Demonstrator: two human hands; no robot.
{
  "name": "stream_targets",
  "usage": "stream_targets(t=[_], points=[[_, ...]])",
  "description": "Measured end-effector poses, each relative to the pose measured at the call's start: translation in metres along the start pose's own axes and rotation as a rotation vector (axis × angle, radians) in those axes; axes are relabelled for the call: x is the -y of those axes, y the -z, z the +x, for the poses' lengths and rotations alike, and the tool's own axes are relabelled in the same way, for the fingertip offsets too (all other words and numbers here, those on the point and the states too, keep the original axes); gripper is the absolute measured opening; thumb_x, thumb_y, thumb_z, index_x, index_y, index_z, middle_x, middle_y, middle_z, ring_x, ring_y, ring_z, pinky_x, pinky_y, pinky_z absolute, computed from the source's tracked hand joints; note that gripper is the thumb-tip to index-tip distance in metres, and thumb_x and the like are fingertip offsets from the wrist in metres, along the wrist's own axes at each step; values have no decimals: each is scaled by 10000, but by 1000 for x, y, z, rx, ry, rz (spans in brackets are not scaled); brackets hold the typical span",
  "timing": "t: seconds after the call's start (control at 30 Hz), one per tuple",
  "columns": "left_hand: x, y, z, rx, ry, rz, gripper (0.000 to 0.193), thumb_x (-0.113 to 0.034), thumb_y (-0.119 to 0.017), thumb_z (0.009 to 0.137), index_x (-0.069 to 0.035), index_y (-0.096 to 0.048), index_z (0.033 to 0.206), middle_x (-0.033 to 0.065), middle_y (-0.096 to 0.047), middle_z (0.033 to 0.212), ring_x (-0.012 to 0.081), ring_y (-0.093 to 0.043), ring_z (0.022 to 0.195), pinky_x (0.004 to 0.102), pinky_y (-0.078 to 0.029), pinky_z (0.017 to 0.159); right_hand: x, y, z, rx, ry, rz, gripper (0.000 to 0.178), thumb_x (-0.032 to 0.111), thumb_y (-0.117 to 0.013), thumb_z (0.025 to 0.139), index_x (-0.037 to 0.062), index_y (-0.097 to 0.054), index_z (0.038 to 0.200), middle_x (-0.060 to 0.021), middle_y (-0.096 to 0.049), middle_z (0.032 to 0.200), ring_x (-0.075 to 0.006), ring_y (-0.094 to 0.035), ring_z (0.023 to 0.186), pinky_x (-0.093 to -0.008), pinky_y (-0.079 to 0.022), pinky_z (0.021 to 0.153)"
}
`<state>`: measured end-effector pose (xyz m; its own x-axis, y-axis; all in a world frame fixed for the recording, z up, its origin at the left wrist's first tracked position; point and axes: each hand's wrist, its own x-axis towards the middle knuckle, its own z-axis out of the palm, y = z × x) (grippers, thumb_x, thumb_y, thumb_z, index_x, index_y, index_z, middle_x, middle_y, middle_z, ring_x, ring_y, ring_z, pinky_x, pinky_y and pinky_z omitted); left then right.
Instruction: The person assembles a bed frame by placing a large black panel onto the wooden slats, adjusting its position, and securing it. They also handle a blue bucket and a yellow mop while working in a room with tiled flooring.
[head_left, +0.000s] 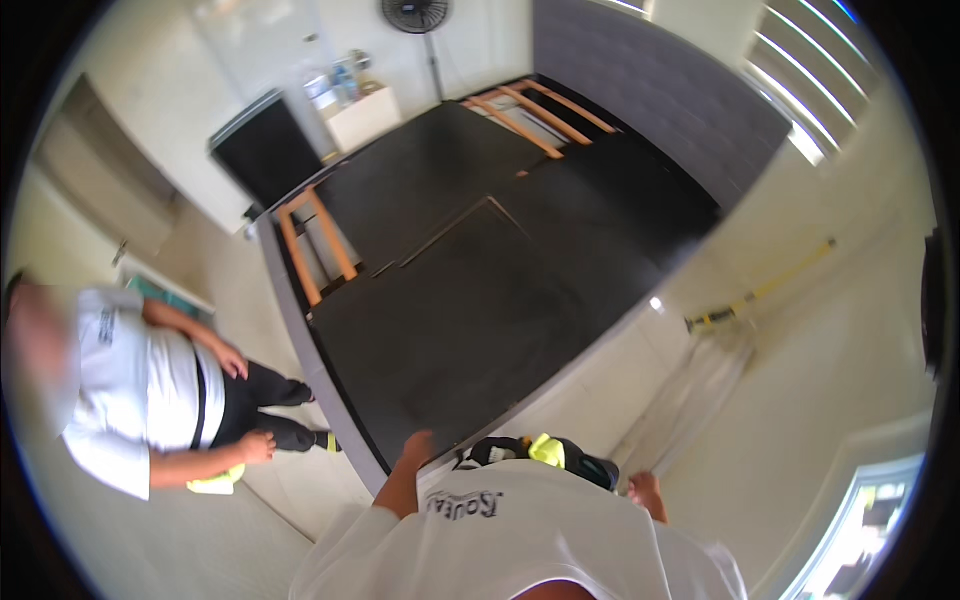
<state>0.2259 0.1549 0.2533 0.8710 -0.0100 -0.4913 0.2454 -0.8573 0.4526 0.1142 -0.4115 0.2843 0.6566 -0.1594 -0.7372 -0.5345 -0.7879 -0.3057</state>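
My left hand [416,450] hangs low by the near edge of a bed base [345,425]; its fingers are blurred, and whether it touches the edge I cannot tell. At my right side my right hand [646,489] is small in view with its fingers curled. What it holds, if anything, cannot be made out. A pale, translucent strip [690,385] stretches over the floor beyond it. Black panels [450,310] cover most of the base, with orange-brown wooden slats [330,235] exposed at two corners. At my waist sit a dark pouch [585,465] and a bright yellow cloth [546,450].
A co-worker [160,390] stands left of the bed, a yellow cloth [217,482] by one hand. A grey padded headboard [660,100] rises at the far right. Behind are a black panel [268,150], a white cabinet [365,120] and a fan [416,12]. A yellow pole [775,285] lies right.
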Motion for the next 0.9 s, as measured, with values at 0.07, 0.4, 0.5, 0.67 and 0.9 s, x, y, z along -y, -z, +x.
stream_targets(t=[0.07,0.4,0.5,0.67,0.9], points=[[-79,15,17,28,141,-297,319,-160,-470,698,-57,-512,997,138,-526,985,272,-488,933,325,-381,811,-23,16,-16,-45,-52,200,126,92,-443,715,73,-524,621,-59,-516,554,-161,-500,426,-278,-368,330],[-173,14,93,180,-76,164,316,-189,-426,725,-72,-511,1007,128,-499,1037,265,-461,974,321,-366,832,-35,59,-25,-192,-358,770,130,133,-526,663,35,-543,748,-72,-537,576,-184,-525,472,-300,-418,412],[-157,2,111,312,-3,330,298,-177,-433,727,-88,-522,998,119,-507,1030,259,-465,973,310,-367,831,-25,83,-12,-289,-308,559,162,149,-550,647,37,-551,764,-89,-545,600,-215,-544,553,-313,-434,495],[-186,-6,142,397,103,256,325,-220,-471,728,-89,-506,1023,117,-469,1085,261,-430,1016,323,-345,855,-35,164,31,-420,-99,405,91,113,-554,657,59,-549,730,-69,-520,565,-156,-517,511,-279,-406,487],[-296,-26,246,310,44,276,318,-142,-458,698,-69,-519,1002,133,-490,1051,258,-464,979,318,-371,817,-6,340,106,-542,73,267,163,183,-540,670,48,-530,761,-142,-549,708,-293,-530,705,-354,-413,626]])
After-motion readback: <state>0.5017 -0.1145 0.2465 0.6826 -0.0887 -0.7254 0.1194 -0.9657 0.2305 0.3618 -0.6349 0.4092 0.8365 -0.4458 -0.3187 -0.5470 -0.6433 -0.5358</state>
